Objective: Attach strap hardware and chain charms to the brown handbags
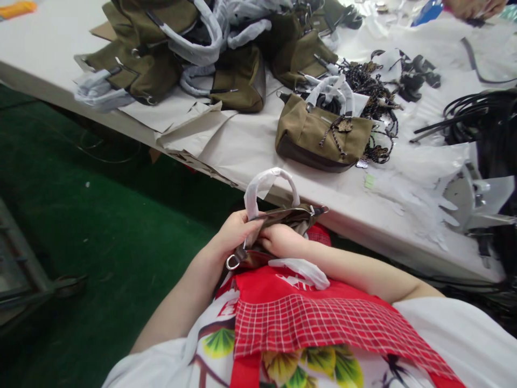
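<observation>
A handbag [283, 214] with an unzipped top and paper-wrapped handles rests against my lap, below the table's front edge. My left hand [237, 229] grips the bag's near left rim, thumb on the edge, close to a metal ring at the zipper's end. Inside the bag's mouth is my right hand [283, 240]; its fingers are partly hidden by the lining, so I cannot see what they touch. An olive handbag [323, 132] with a dark base and a beaded cord charm stands on the table just beyond.
Several more olive bags [149, 70] are piled at the back left of the white table [242, 145]. Beaded cords [369, 86] lie in a heap behind the nearer bag. Black straps [480, 116] cover the right side. Another person's hands [474, 8] show at the far right.
</observation>
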`<state>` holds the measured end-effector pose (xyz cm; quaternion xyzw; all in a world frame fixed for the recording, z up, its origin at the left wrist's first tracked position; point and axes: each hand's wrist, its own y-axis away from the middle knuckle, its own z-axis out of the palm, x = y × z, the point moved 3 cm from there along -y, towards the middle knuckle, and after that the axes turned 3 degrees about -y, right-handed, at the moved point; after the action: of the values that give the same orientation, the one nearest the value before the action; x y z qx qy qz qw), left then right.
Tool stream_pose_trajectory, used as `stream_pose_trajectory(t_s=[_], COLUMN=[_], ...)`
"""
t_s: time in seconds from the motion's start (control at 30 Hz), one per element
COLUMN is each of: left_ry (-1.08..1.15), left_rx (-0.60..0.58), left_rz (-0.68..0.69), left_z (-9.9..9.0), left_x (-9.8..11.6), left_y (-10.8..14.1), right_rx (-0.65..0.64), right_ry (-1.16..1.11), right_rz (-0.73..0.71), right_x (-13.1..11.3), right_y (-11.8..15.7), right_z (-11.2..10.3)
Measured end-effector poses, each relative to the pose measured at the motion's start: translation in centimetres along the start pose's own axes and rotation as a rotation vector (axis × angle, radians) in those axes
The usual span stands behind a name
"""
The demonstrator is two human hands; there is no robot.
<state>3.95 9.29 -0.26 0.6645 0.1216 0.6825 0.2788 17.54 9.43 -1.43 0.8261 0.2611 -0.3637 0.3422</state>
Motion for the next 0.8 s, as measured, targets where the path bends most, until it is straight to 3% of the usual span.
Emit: stream_pose_trajectory(t_s=[0.1, 0.2, 0.37, 0.5, 0.63, 0.8], left_ry=[-0.122, -0.138, -0.098, -0.087, -0.245, -0.655], left_rx=[0.067, 0.112, 0.124, 0.115, 0.133, 0.365], left_rz=[0.022, 0.049, 0.034, 0.039, 0.071, 0.19], left_z=[-0.6, -0.9, -1.0, -1.3, -1.5, -2.9], left_x=[0.5, 0.7, 0.6, 0.8, 1.3, 2.2], left_y=[0.1, 0.2, 0.4, 0.3, 0.6, 1.4], right_rx=[0.081, 0.134, 0.169, 0.222, 0.12, 0.044], right_ry=[0.305, 0.414, 0.429, 0.471, 0.462, 0.618], right_rz=[0.101, 0.269, 0.258, 0.042, -0.217, -0.384], right_x=[0.2, 1.1, 1.7, 0.9, 0.4, -0.2], right_y=[0.3, -0.1, 0.0, 0.6, 0.4, 0.8], right_z=[-1.2, -2.6, -3.8, -3.2, -1.3, -0.9])
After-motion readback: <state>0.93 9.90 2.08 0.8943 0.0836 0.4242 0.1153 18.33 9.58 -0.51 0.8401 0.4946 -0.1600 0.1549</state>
